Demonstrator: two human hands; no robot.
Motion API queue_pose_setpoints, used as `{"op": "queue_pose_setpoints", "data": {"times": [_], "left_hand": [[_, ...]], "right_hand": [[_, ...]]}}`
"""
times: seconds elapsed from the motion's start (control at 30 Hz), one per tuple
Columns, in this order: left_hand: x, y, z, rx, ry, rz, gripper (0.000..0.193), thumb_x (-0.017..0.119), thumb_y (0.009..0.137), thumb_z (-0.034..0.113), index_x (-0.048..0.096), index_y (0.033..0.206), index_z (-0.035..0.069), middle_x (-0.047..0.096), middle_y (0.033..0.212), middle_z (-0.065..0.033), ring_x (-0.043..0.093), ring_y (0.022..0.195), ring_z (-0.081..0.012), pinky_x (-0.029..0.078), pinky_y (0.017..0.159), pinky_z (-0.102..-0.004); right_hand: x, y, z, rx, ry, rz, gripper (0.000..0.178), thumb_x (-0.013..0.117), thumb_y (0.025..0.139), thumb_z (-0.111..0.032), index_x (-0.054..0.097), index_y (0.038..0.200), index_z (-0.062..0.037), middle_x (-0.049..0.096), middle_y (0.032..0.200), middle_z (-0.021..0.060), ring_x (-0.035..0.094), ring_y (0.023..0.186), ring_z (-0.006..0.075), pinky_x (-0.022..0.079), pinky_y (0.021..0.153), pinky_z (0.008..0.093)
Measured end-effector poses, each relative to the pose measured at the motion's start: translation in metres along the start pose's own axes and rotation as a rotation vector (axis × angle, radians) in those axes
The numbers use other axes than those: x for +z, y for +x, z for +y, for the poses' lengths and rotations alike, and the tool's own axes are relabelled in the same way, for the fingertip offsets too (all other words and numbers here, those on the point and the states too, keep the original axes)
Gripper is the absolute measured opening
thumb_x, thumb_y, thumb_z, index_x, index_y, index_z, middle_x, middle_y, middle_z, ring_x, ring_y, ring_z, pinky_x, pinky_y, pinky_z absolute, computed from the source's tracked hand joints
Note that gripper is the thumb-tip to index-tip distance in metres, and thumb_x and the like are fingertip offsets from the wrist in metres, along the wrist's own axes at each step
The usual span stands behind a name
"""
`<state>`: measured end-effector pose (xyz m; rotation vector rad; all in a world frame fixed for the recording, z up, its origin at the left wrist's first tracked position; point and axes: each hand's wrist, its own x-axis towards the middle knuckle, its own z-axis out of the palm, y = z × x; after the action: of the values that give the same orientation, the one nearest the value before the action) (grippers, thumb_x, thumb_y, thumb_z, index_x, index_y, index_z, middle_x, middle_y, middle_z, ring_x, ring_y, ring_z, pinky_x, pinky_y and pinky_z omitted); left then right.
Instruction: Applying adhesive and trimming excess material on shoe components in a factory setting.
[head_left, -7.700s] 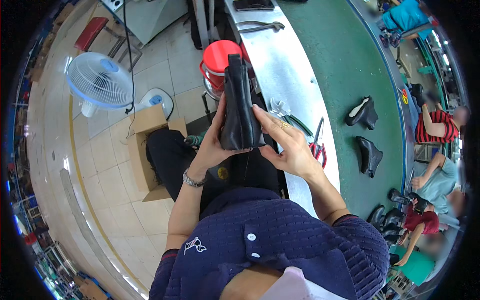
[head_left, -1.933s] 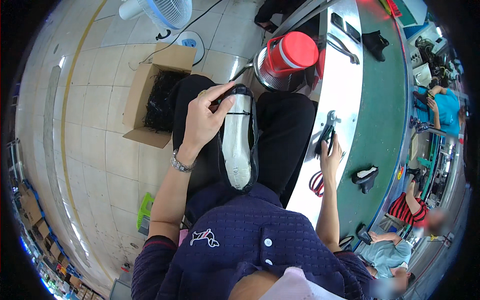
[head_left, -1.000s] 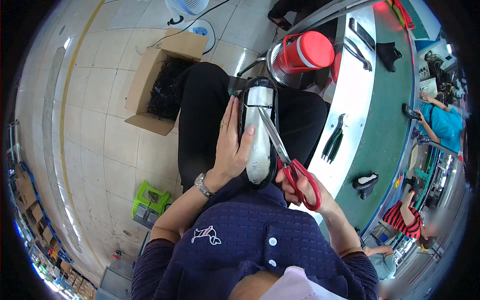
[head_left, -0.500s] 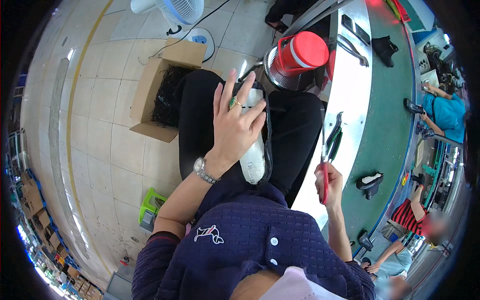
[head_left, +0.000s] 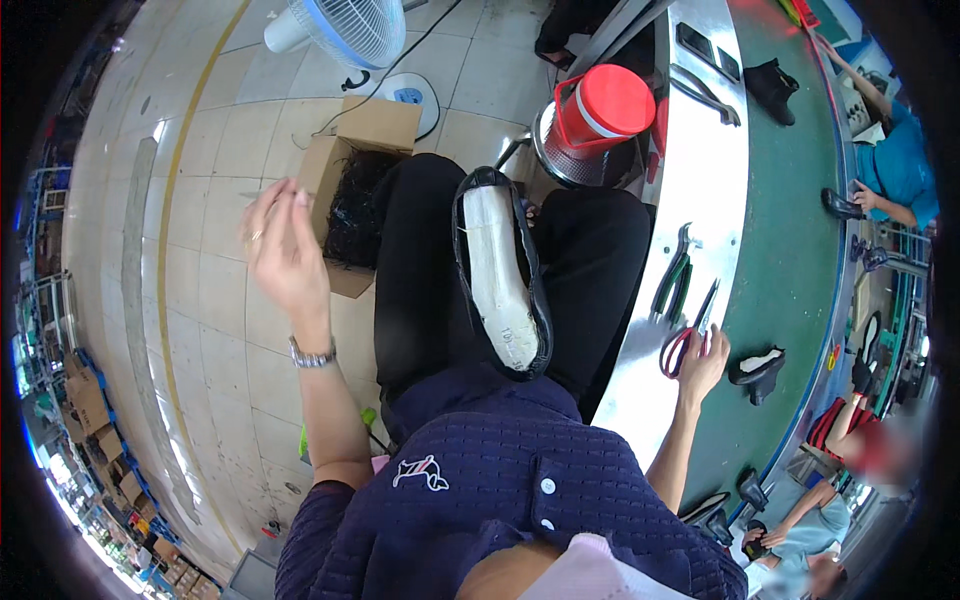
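Since half a sec ago the left hand (head_left: 283, 250) has lifted off the shoe & swung out over the brown open cardboard box (head_left: 352, 190) on the tiled floor, fingers pinched at the tips, maybe on a thin trimmed scrap, too small to tell. Right hand (head_left: 703, 362) has gone down to the shiny steel bench (head_left: 690, 170), grip closed round the red-handled scissors (head_left: 683, 340), blades lying flat on the metal.

Black shoe on its white last (head_left: 500, 275) lies sole-up across the lap, toe toward the body, heel toward the knees; neither hand touches it, thighs alone carry it. Sole-up prob. keeps the trimmed edge in view.

Box sits just left of the knee, within arm's reach, full of dark stringy offcuts; looks like a waste bin. Dark pliers w/ green handles (head_left: 673, 280) lie just beside the scissors. Red-lidded round container (head_left: 603, 105) stands past the knees. Green conveyor belt (head_left: 790, 250) beyond the bench carries other black shoe parts. No labels legible.
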<state>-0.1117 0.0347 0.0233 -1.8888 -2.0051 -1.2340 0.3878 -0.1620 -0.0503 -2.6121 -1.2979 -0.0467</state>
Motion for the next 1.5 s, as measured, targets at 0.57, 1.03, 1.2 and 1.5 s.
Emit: {"op": "queue_pose_setpoints", "data": {"times": [0.57,1.03,1.2,1.5], "left_hand": [[0.112,-0.029,0.153,0.627,-0.284,-0.836,0.048,0.059,0.091,0.039,0.062,0.118,0.0,0.063,0.115,-0.0176,0.058,0.109,-0.0334,0.04,0.102,-0.0436],[0.168,0.037,0.151,0.256,-0.321,-0.828,0.037,0.06,0.091,0.036,0.06,0.094,-0.002,0.065,0.077,-0.0218,0.063,0.068,-0.0394,0.05,0.066,-0.049],[0.113,-0.007,0.148,0.406,-0.411,-0.932,0.064,0.078,0.073,0.027,0.051,0.122,-0.004,0.06,0.112,-0.023,0.057,0.107,-0.0371,0.045,0.093,-0.0415],[0.1,-0.053,0.149,0.523,-0.359,-0.65,0.081,0.081,0.064,0.013,0.044,0.133,-0.006,0.053,0.129,-0.0212,0.048,0.123,-0.0348,0.037,0.105,-0.0435]], "right_hand": [[0.042,0.092,-0.068,0.309,0.836,-0.429,0.049,0.054,0.091,-0.018,0.049,0.134,0.0063,0.063,0.117,0.022,0.062,0.104,0.0289,0.046,0.093,0.0386],[-0.069,0.113,-0.194,-0.241,0.957,-1.13,0.065,0.062,0.092,-0.014,0.032,0.148,-0.0041,0.067,0.108,0.0091,0.062,0.099,0.016,0.047,0.09,0.0302],[-0.088,0.13,-0.231,-0.266,0.671,-1.36,0.065,0.056,0.095,-0.011,0.022,0.151,-0.0061,0.063,0.107,0.0108,0.065,0.095,0.0172,0.052,0.083,0.0307],[-0.069,0.064,-0.2,-0.517,0.539,-0.884,0.055,0.054,0.096,-0.01,0.03,0.146,-0.0035,0.059,0.066,0.0121,0.061,0.057,0.0206,0.051,0.056,0.0358]]}}
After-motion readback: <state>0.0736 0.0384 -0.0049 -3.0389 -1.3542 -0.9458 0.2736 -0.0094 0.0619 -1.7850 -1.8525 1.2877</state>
